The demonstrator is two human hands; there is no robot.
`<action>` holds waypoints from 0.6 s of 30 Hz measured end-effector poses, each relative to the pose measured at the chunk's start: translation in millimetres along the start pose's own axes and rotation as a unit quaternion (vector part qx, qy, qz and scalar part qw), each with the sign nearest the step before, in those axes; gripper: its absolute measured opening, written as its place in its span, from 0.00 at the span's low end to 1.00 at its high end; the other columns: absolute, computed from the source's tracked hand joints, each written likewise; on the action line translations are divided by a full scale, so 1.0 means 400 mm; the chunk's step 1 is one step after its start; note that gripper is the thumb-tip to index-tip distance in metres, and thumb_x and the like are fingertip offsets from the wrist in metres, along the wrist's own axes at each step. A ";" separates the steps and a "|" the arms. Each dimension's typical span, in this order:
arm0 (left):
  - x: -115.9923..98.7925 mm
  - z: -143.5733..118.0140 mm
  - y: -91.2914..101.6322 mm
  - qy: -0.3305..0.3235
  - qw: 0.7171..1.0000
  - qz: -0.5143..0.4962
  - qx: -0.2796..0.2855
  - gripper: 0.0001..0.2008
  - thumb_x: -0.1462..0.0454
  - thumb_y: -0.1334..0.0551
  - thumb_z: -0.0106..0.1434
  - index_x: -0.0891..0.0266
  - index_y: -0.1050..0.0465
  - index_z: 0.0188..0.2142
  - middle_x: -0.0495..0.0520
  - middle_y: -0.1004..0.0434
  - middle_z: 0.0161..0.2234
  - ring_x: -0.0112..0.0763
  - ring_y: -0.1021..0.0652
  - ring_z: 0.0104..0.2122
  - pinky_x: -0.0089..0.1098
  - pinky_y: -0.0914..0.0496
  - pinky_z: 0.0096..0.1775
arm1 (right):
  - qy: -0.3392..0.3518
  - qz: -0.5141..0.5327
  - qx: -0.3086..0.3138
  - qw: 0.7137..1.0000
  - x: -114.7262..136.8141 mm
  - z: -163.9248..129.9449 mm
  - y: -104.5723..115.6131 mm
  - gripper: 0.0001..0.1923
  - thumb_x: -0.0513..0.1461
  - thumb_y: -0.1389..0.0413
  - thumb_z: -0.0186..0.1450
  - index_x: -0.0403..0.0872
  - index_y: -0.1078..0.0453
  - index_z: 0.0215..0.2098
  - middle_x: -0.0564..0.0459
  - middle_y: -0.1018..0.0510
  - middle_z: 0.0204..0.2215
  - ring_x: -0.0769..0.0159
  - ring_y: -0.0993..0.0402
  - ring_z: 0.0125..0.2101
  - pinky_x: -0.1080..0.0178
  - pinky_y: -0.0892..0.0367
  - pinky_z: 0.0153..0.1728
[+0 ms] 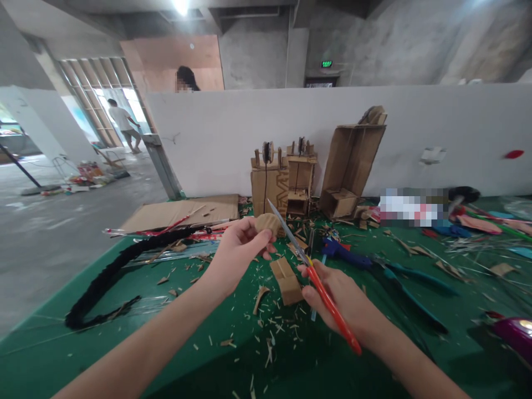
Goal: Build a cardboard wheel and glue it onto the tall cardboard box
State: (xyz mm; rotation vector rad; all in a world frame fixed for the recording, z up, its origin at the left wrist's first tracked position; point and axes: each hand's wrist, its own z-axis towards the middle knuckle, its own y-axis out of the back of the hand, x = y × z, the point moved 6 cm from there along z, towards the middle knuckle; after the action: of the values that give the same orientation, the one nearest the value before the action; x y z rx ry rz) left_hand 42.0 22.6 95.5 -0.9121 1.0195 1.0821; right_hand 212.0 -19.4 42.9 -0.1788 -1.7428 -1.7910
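Between the thumb and fingers of my left hand is a small rounded cardboard piece. My right hand grips a pair of scissors with red handles. Their blades look closed and point up and left, with the tip close to the cardboard piece. Below the hands, a rectangular cardboard scrap lies on the green table among many small trimmings. Behind the hands stand cardboard box structures with spools on top, and a taller open cardboard box to their right.
Right of my right hand lie a blue glue gun and teal-handled pliers. A black fuzzy strip curves across the left side. A flat cardboard sheet lies by the white partition. Two people are beyond it.
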 end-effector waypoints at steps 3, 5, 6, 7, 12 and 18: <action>0.003 -0.001 0.001 -0.004 0.999 0.031 0.008 0.08 0.62 0.37 0.60 0.63 0.32 0.29 0.46 0.28 0.23 0.22 0.27 0.23 0.25 0.31 0.27 | -0.011 -0.005 0.006 1.000 -0.002 0.000 -0.001 0.20 0.53 0.57 0.64 0.47 0.37 0.41 0.44 0.24 0.36 0.53 0.26 0.35 0.57 0.37 0.34; 0.001 0.000 0.000 -0.012 0.998 0.052 0.011 0.07 0.62 0.38 0.60 0.63 0.32 0.29 0.46 0.28 0.22 0.22 0.27 0.22 0.25 0.31 0.28 | -0.024 -0.016 0.002 1.000 -0.002 0.002 0.001 0.20 0.53 0.57 0.64 0.47 0.37 0.41 0.45 0.24 0.35 0.52 0.26 0.35 0.57 0.37 0.33; -0.001 0.001 0.000 -0.016 0.998 0.064 0.013 0.07 0.62 0.38 0.60 0.63 0.31 0.29 0.46 0.28 0.22 0.22 0.27 0.22 0.25 0.31 0.28 | -0.028 -0.023 0.000 0.999 0.000 0.003 0.003 0.19 0.53 0.57 0.64 0.48 0.37 0.40 0.45 0.24 0.35 0.52 0.26 0.35 0.57 0.37 0.33; -0.004 0.001 0.000 -0.020 0.997 0.074 0.015 0.07 0.63 0.38 0.60 0.64 0.31 0.29 0.46 0.28 0.22 0.22 0.27 0.22 0.25 0.31 0.28 | -0.031 -0.030 -0.004 0.999 0.001 0.003 0.005 0.19 0.53 0.57 0.64 0.48 0.37 0.39 0.46 0.24 0.34 0.52 0.26 0.35 0.57 0.38 0.33; -0.021 0.001 0.001 -0.022 0.994 0.104 0.012 0.07 0.65 0.39 0.60 0.63 0.31 0.26 0.45 0.30 0.20 0.21 0.29 0.21 0.23 0.33 0.27 | -0.032 -0.071 -0.016 0.997 0.000 0.004 0.023 0.16 0.52 0.54 0.64 0.49 0.39 0.32 0.49 0.26 0.30 0.58 0.30 0.30 0.59 0.40 0.31; -0.024 0.001 0.005 -0.026 0.992 0.122 0.014 0.10 0.64 0.40 0.61 0.63 0.33 0.23 0.45 0.30 0.18 0.21 0.29 0.20 0.23 0.35 0.26 | -0.016 -0.093 -0.037 0.995 -0.013 0.008 0.025 0.14 0.48 0.54 0.65 0.49 0.41 0.28 0.50 0.27 0.27 0.62 0.31 0.26 0.62 0.42 0.28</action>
State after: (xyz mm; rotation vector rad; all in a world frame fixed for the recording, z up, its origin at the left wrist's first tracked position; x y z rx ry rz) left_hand 38.6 21.1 104.8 -0.7444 1.1208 1.2858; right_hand 220.4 -13.8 49.3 -0.0782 -1.7661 -1.9972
